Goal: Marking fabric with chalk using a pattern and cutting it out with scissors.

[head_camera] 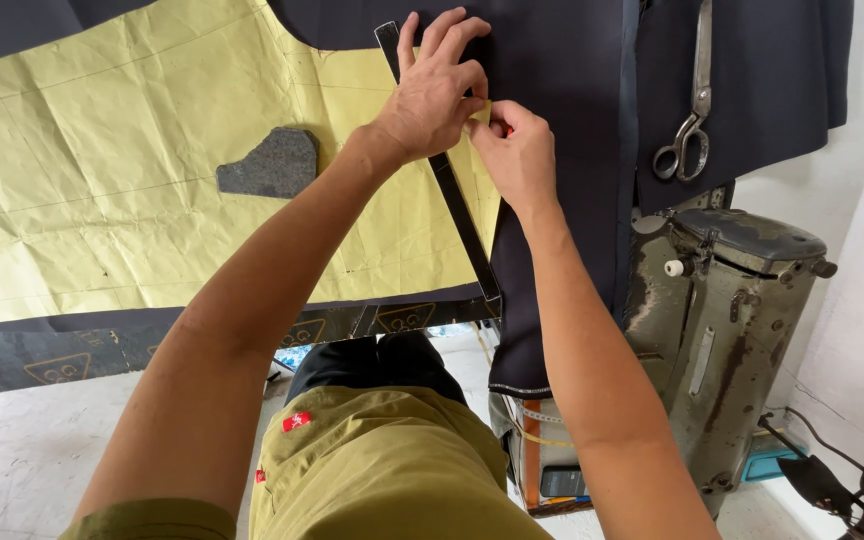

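Your olive shorts [392,470] fill the near edge at 6 o'clock, and both forearms reach away from them toward 12. Your left hand [434,92] lies knuckles up, fingers spread flat, pressing a dark metal ruler [452,195] onto the yellow paper pattern [122,200] and dark navy cloth [562,90]. Your right hand [518,155], touching it at 4 o'clock, pinches a small pale piece, likely chalk, between thumb and fingertips at the ruler's edge. Scissors [690,110] lie at 2 o'clock above an old sewing machine [732,320].
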